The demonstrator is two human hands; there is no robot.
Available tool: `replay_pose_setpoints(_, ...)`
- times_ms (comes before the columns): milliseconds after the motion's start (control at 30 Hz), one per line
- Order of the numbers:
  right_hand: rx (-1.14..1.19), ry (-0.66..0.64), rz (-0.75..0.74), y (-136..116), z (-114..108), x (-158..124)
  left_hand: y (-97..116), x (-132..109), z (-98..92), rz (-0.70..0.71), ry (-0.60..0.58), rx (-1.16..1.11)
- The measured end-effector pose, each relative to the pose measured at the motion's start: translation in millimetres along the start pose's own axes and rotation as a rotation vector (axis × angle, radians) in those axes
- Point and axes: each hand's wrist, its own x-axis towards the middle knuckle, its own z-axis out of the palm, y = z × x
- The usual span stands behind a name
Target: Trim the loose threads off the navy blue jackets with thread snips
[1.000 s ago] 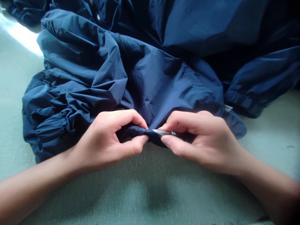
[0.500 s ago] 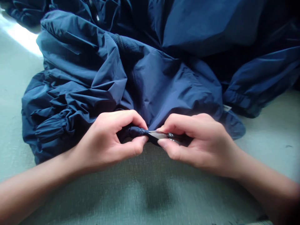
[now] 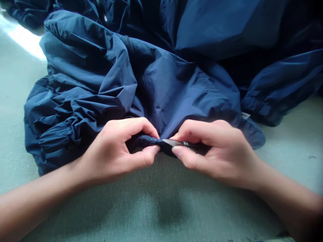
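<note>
A crumpled navy blue jacket lies spread over a pale green table. My left hand pinches a gathered, corded edge of the jacket's hem between thumb and fingers. My right hand grips small metal thread snips, whose blades look closed, with their tip against that pinched edge. Only the blades and pivot of the snips show; the handles are hidden in my fingers.
An elastic-cuffed sleeve of the jacket lies at the right, with a small white label peeking out beside it. More navy fabric fills the back. A bright patch of light falls on the table at the far left.
The snips' blades stood slightly apart half a second ago and are together now. My right hand has shifted a little up and right. My left hand has held still.
</note>
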Motion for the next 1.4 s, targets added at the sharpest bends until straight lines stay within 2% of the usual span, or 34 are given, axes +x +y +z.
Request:
replay_pose_setpoints(267,0.013,-0.029,-0.009,0,-1,0,-1,-1,-0.1,0.025,0.001,-0.013)
replay_pose_setpoints(400,0.118,0.022,0.005,0,-2,1,1,-1,-0.9,0.017,0.006,-0.027)
replay_pose_setpoints(667,0.381,-0.044,0.216,-12,4,4,1,0,-1.1,-0.051,-0.049,-0.071)
replay_pose_setpoints(933,0.203,0.102,0.05,-14,18,4,-4,-1,4.3,-0.051,-0.066,-0.065)
replay_pose_setpoints(1133,0.391,0.002,0.097,-11,11,10,-1,0,2.4,-0.069,-0.043,-0.09)
replay_pose_setpoints(1233,0.438,-0.043,0.063,-6,6,11,0,0,0.1,-0.063,-0.039,-0.103)
replay_pose_setpoints(1400,0.521,-0.072,0.091,3,4,8,0,0,-2.9,-0.053,-0.055,-0.084)
